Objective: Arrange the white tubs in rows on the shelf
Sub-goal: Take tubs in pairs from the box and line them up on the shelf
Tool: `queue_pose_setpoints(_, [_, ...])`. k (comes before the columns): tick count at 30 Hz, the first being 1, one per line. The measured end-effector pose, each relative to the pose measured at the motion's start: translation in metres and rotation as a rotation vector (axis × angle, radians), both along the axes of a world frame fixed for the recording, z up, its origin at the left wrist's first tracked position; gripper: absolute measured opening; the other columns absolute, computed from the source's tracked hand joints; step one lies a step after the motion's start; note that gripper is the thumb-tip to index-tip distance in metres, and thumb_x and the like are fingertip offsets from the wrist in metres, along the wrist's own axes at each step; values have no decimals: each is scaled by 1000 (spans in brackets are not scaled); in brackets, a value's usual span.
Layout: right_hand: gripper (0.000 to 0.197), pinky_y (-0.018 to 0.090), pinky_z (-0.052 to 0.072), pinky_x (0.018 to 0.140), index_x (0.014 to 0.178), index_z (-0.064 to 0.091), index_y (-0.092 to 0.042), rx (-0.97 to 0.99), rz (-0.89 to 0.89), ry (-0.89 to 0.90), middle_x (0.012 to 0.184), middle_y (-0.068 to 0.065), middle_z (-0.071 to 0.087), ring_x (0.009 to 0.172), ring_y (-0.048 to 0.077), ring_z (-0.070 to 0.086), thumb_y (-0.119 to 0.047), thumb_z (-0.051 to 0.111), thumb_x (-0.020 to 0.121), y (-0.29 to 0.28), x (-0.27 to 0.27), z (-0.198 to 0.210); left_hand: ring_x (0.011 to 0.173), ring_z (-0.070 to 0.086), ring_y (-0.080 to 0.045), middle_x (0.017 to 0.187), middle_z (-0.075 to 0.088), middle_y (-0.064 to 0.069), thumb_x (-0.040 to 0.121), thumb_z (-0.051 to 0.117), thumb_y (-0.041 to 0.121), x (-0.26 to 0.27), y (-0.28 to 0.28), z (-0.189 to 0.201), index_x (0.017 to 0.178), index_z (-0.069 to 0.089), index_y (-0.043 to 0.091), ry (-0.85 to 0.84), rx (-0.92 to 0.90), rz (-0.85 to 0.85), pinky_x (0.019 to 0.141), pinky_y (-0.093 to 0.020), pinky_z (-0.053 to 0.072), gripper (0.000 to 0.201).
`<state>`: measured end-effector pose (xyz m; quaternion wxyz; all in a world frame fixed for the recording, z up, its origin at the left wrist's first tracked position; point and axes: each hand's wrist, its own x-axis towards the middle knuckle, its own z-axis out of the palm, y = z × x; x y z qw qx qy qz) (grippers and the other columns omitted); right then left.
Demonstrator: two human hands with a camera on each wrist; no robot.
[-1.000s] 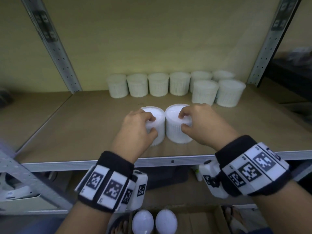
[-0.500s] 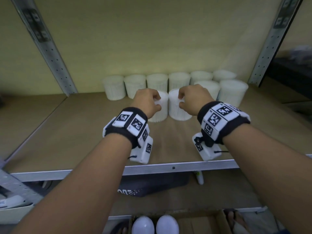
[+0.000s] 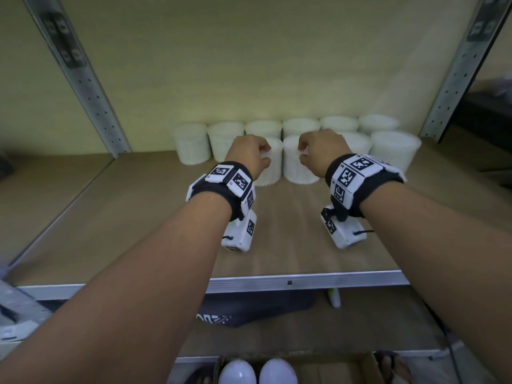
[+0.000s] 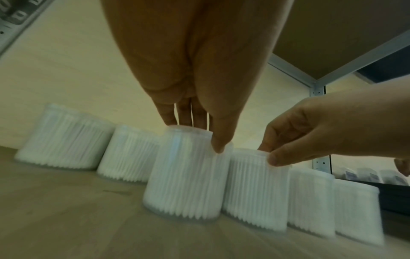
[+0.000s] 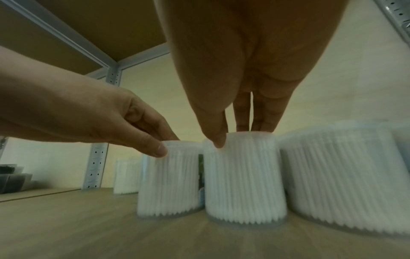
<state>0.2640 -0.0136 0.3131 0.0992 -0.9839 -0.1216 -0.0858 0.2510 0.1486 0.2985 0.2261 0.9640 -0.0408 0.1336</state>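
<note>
Gripping one tub each by the rim, the left hand (image 3: 249,153) and right hand (image 3: 321,151) have pushed both deeper onto the shelf (image 3: 291,239), against the back row (image 3: 300,127) at 12 o'clock; two tubs (image 3: 394,151) stand at 2 o'clock.

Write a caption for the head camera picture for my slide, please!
Left hand and right hand each grip a white tub on the shelf.
</note>
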Motion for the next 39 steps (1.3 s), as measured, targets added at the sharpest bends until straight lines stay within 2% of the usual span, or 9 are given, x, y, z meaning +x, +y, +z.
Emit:
queue_pose_setpoints(8, [34,32,43,89,125,58,-14,67,-1,-24,124,13,60,115,29,54,-12,50,92,-3,5,-10,124,52,-25,132,58,-10,90,58,15,5,-2,-5,129,56,8,2,31,0,102,-28,40,40])
queue_pose_setpoints(13, [47,33,40,102,137,47,-10,143,48,34,133,13,53,127,27,44,-22,55,92,-10,-6,-8,130,44,-25,142,45,-10,88,60,26,-14,0,-3,138,45,11,54,61,-6,108,-35,38,54])
queue_pose_setpoints(17, [39,31,43,99,128,56,-13,227,104,2,130,9,57,121,23,51,-21,58,90,-17,-40,-1,122,47,-25,129,51,-10,85,61,26,-59,6,0,128,54,11,-57,33,28,100,-34,42,45])
queue_pose_setpoints(21, [34,25,43,91,121,61,-18,175,169,79,127,4,58,115,19,56,-26,59,88,-17,-95,-2,119,50,-20,124,57,-5,84,61,23,-121,13,2,122,59,13,-7,20,-1,98,-26,39,39])
queue_pose_setpoints(25, [25,25,44,84,112,64,-19,183,236,88,114,0,61,104,17,58,-23,57,88,-11,-152,-16,106,55,-15,115,59,3,85,59,26,-178,10,-3,115,60,21,71,-14,-5,84,-22,40,31])
queue_pose_setpoints(28, [17,28,47,81,100,67,-18,227,300,108,99,0,61,90,18,59,-18,57,85,-4,-189,-34,95,58,-16,106,61,3,82,60,25,-213,9,-21,105,62,21,173,-52,-22,79,-25,46,23])
queue_pose_setpoints(32, [12,26,48,76,91,67,-20,242,307,208,83,-5,59,77,13,55,-20,59,83,1,-223,-67,91,62,-20,100,66,-3,80,63,23,-245,13,-61,98,65,16,311,-50,-36,84,-31,52,19])
queue_pose_setpoints(36, [14,31,53,81,93,66,-24,143,291,420,86,-7,61,86,15,62,-25,61,81,4,-238,-120,93,64,-21,96,69,-4,78,62,19,-263,18,-113,91,67,15,487,-49,-2,86,-31,53,15])
queue_pose_setpoints(39, [18,34,54,84,97,66,-21,105,258,547,96,-1,66,93,19,64,-21,58,81,3,-237,-163,102,63,-25,106,68,-8,80,61,14,-267,20,-157,100,67,12,626,-49,15,89,-29,51,21])
